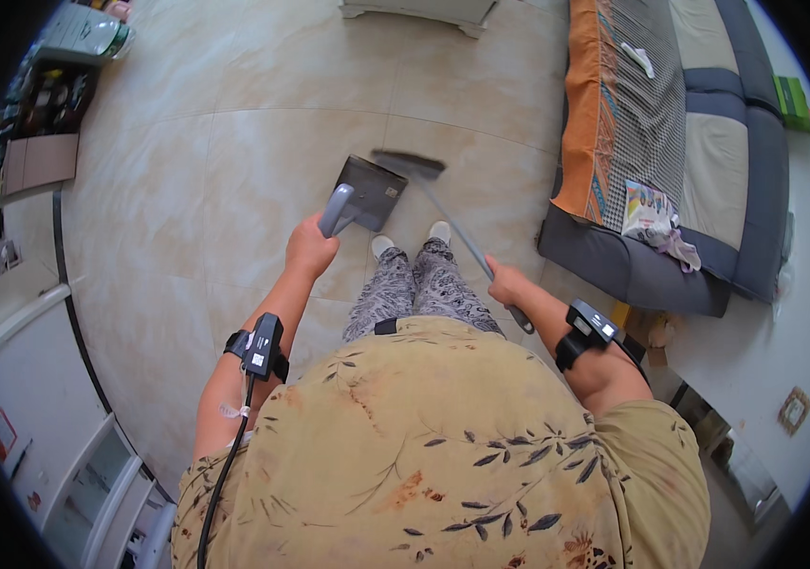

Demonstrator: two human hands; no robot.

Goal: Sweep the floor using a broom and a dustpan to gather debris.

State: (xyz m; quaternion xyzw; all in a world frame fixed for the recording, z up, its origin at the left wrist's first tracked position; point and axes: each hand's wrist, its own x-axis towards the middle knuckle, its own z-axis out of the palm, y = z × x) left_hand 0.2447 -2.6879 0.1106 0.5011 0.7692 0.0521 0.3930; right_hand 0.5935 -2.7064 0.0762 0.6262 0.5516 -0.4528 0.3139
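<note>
My left hand (311, 246) is closed around the grey handle of a dustpan (375, 193), whose dark pan lies at the floor in front of my feet. In my right hand (510, 283) is the grey stick of a broom (456, 226). The dark broom head (408, 163) is slightly blurred and sits just beyond the right side of the pan; whether the two touch I cannot tell. Any dirt in the pan is too small to make out.
A sofa (632, 267) with an orange-edged cover (579, 107) and a wipes packet (647, 210) stands at the right. White furniture (419, 8) is ahead. Along the left are a pinkish-brown box (39, 163) and a white door (28, 355). Tiled floor (156, 178) surrounds my feet.
</note>
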